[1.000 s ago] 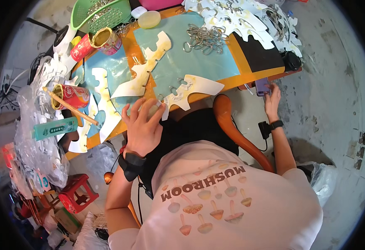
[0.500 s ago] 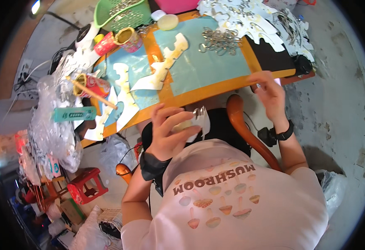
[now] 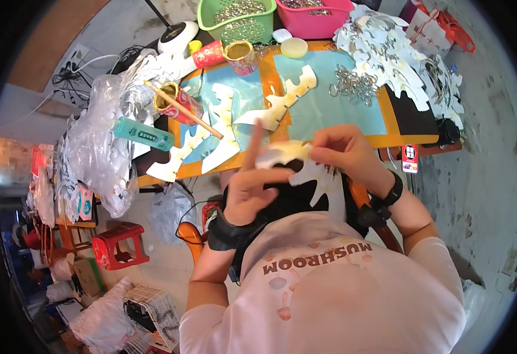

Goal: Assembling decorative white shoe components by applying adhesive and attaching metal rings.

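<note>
My right hand point(image 3: 350, 154) pinches the edge of a white cut-out piece point(image 3: 314, 187) with notches and yellowish stains, held above my lap. My left hand point(image 3: 249, 192) is beside it with fingers apart; one finger points up, blurred, and another reaches to the piece's left side. Whether that finger touches it, I cannot tell. On the table ahead lie a similar notched white strip point(image 3: 292, 97) and two more strips at the left, one of them a curved strip point(image 3: 223, 127). A pile of metal rings or clasps point(image 3: 353, 84) lies at the right.
A green basket point(image 3: 235, 25) and a pink basket point(image 3: 317, 20) of metal parts stand at the back. Open tins, one a red can point(image 3: 190, 106) under a wooden stick point(image 3: 181, 108), stand left, near a teal bottle point(image 3: 144, 134). White pieces point(image 3: 382, 44) heap at the back right.
My right hand has come left from the table's right edge and now grips the white piece. My left hand has loosened around it. The view has shifted, moving the table rightward.
</note>
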`<action>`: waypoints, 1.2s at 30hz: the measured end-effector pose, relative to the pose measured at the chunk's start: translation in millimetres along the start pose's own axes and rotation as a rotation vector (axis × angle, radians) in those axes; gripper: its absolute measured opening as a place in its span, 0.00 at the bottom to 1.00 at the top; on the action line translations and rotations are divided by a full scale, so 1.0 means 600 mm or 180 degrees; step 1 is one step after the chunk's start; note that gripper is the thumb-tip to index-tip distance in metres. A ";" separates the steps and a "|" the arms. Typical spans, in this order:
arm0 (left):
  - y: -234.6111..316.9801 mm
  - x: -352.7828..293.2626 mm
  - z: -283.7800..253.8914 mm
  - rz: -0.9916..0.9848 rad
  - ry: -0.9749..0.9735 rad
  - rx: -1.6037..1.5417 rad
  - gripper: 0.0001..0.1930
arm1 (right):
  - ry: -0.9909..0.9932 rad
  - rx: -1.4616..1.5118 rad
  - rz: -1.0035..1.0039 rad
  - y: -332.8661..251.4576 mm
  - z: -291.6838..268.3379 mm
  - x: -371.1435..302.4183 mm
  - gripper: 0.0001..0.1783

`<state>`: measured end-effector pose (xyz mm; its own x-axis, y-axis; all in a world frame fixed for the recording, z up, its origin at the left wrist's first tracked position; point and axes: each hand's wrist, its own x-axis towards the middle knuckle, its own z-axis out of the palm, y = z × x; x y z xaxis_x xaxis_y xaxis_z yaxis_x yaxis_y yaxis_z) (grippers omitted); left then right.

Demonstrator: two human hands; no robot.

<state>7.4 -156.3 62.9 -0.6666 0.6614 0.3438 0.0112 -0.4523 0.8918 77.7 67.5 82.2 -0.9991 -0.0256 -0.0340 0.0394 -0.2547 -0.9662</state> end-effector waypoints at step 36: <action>-0.047 0.008 0.016 -0.0825 -0.0114 0.0440 0.11 | -0.0284 -0.0009 0.0187 0.025 -0.007 -0.006 0.15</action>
<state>11.2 -134.7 42.5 -0.6339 0.7660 0.1072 -0.0529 -0.1812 0.9820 81.9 68.0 66.8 -0.9897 -0.1262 -0.0678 0.0976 -0.2474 -0.9640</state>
